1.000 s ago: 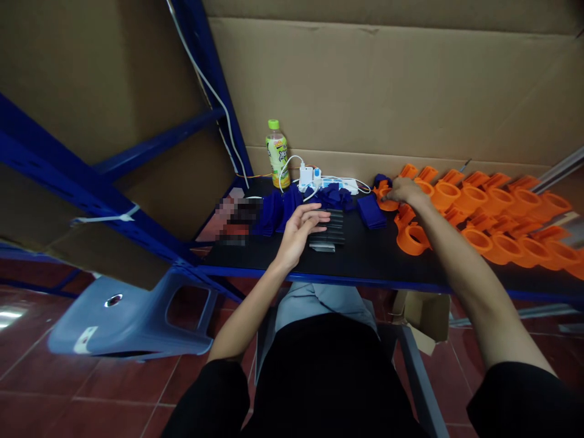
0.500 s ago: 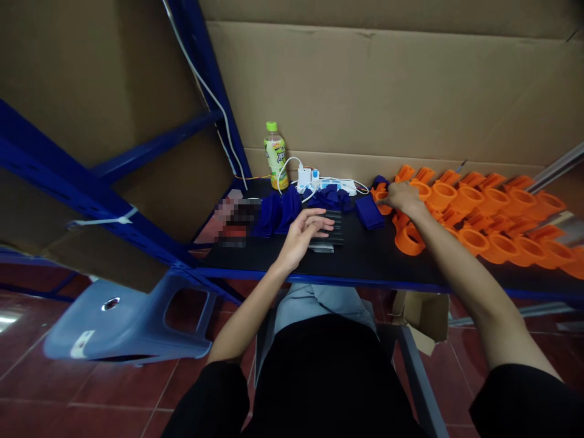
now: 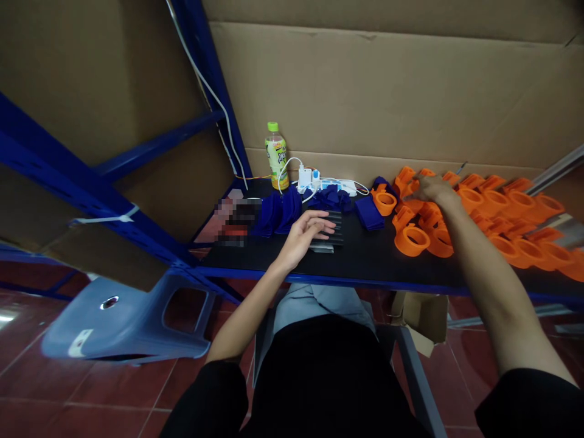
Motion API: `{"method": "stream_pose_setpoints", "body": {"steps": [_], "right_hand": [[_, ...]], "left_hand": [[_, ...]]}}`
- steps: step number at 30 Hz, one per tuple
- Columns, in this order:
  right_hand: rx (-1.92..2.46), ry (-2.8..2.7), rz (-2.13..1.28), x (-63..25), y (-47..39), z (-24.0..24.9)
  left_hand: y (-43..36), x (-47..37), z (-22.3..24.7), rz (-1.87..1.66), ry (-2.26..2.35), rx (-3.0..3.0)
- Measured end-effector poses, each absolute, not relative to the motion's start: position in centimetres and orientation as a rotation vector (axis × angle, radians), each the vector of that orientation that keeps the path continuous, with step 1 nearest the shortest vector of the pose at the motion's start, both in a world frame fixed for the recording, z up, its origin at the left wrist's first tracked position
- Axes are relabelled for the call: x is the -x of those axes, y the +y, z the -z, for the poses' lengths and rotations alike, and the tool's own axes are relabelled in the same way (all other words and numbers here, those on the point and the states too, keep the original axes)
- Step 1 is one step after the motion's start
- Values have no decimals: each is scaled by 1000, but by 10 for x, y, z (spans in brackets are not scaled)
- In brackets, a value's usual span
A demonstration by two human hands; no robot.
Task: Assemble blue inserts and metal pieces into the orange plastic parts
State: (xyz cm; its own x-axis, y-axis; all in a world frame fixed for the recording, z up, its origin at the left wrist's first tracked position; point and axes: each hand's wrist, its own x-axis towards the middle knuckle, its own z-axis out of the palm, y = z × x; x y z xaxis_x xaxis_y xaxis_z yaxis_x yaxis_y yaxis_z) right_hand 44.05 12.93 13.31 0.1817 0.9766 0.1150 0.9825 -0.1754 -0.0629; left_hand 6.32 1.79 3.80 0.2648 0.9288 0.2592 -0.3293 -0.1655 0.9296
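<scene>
My left hand (image 3: pixel 309 234) rests palm down over dark ribbed strips (image 3: pixel 336 226) on the black tabletop, its fingers stretched out and slightly apart, holding nothing visible. Among the back row of orange plastic ring-shaped parts (image 3: pixel 411 241) is my right hand (image 3: pixel 433 190). Its fingertips touch or hover over one of them; blur and the parts hide whether they grip it. A single orange ring part (image 3: pixel 384 201) sits to the left of that hand, close to a stack of folded dark blue cloth pieces (image 3: pixel 369 213).
More blue cloth (image 3: pixel 278 213) lies left of my left hand. Behind stand a drink bottle (image 3: pixel 276 159) and a white power strip (image 3: pixel 337 186) with cables. A blue metal post (image 3: pixel 214 91) rises at left; a plastic stool (image 3: pixel 132 316) stands below it.
My right hand has moved right, from the orange ring part beside the blue cloth stack to the back row. That part now shows uncovered. My left hand has stayed in place.
</scene>
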Motion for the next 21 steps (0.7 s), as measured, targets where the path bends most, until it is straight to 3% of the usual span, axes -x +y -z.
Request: {"method": "stream_pose_setpoints", "body": {"steps": [4,8,13,16,21], "right_hand": [[2335,-1859,32,-441,122,-139],[1876,-1878,243,-404,93,-145],[1188,-2066,-465,-313,31,-117],[924,-2249,-694,-269,2,-93],[976,-2159,-371,-250,-8,-59]], "left_hand": [[18,-62,-38,-1250,648,-1254],[21,-66,-36,-1409,643,-1150],[21,-69,-35,-1493,550,-1079],[18,-65,-42,-1449,494,-1076],[20,-51,-55,-1578,600,-993]]}}
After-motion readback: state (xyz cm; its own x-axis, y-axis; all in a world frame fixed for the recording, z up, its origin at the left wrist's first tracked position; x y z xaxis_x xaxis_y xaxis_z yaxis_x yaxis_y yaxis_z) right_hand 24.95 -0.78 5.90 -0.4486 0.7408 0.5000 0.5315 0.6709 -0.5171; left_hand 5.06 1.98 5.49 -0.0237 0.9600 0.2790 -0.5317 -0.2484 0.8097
